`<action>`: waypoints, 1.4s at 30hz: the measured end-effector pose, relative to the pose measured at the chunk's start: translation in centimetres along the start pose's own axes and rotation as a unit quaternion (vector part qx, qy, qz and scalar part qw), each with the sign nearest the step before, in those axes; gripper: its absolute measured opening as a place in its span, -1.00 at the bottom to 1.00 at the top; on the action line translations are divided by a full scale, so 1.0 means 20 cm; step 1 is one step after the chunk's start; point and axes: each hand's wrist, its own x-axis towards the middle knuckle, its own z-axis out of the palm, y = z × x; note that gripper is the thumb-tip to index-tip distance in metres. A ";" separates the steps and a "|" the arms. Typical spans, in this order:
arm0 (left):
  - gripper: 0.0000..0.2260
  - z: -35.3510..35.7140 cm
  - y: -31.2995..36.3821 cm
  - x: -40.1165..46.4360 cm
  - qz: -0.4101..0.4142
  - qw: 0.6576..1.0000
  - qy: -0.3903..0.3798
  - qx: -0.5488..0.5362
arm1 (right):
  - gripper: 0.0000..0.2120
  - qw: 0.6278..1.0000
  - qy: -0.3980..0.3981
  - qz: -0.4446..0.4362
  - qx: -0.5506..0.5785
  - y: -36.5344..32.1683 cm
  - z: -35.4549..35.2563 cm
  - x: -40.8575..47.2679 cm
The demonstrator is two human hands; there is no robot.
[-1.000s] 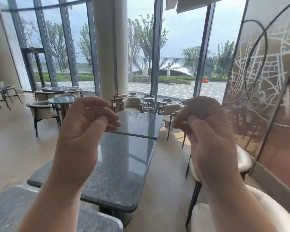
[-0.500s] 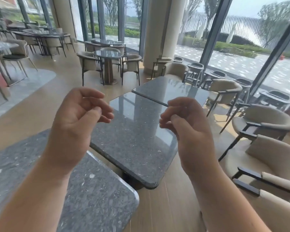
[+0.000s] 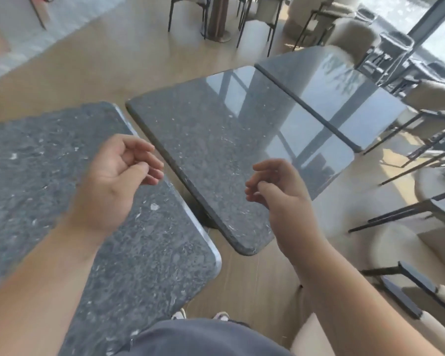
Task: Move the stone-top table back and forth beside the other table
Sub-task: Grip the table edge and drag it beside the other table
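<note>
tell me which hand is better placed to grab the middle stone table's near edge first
Right, probably. The right hand hovers over the middle table, near its near corner, empty with fingers loosely curled. The left hand hangs over the nearer table, across the gap.

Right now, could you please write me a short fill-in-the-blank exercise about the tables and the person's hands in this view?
1. The left hand hovers over the nearest stone-top table and holds ____.
2. The fingers of the right hand are loosely ____.
3. The middle table and the far table stand edge to ____.
4. A narrow ____ of floor separates the nearest table from the middle one.

Missing words: nothing; curled; edge; gap
</note>
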 end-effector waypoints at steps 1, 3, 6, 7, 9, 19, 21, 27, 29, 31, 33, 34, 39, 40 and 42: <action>-0.77 -0.01 -0.03 -0.02 -0.011 1.000 0.013 0.010 | -0.72 1.000 -0.018 0.019 -0.001 0.04 0.01 0.03; -0.77 -0.02 -0.09 -0.06 -0.035 0.998 0.047 0.026 | -0.72 0.998 -0.056 0.042 -0.005 0.12 0.04 0.09; -0.77 -0.05 -0.16 -0.14 -0.068 0.991 0.106 0.045 | -0.69 0.992 -0.112 0.050 -0.023 0.22 0.05 0.17; -0.77 -0.05 -0.18 -0.17 -0.077 0.987 0.126 0.057 | -0.67 0.990 -0.131 0.054 -0.026 0.25 0.06 0.20; -0.77 -0.04 -0.22 -0.24 -0.098 0.979 0.164 0.074 | -0.66 0.982 -0.173 0.068 -0.027 0.30 0.05 0.25; -0.76 0.53 -0.41 -0.51 -0.206 0.901 0.378 0.058 | -0.65 0.915 -0.382 0.121 -0.040 0.56 -0.19 0.47; -0.72 0.64 -0.50 -0.55 -0.257 0.883 0.392 0.040 | -0.66 0.909 -0.387 0.150 -0.035 0.64 -0.21 0.50; -0.77 0.75 -0.75 -0.72 -0.376 0.792 0.471 -0.100 | -0.75 0.869 -0.363 0.332 -0.044 0.98 -0.16 0.38; -0.79 0.72 -0.85 -0.80 -0.415 0.761 0.482 -0.128 | -0.75 0.844 -0.352 0.400 -0.062 1.11 -0.13 0.28; -0.81 0.68 -0.95 -0.90 -0.461 0.733 0.478 -0.148 | -0.75 0.819 -0.340 0.453 -0.090 1.24 -0.09 0.18; -0.84 0.66 -1.05 -0.99 -0.500 0.693 0.483 -0.190 | -0.80 0.792 -0.330 0.499 -0.117 1.36 -0.05 0.09; -0.86 0.64 -1.10 -1.03 -0.517 0.669 0.488 -0.218 | -0.85 0.775 -0.332 0.524 -0.123 1.42 -0.03 0.05; -0.80 0.55 -1.29 -1.15 -0.554 0.573 0.508 -0.326 | -0.61 0.695 -0.352 0.614 -0.129 1.61 0.02 -0.08; -0.78 0.52 -1.31 -1.15 -0.538 0.571 0.510 -0.352 | -0.59 0.701 -0.331 0.626 -0.085 1.64 0.03 -0.10; -0.84 0.46 -1.35 -1.15 -0.485 0.574 0.520 -0.406 | -0.62 0.715 -0.243 0.655 0.021 1.66 0.10 -0.12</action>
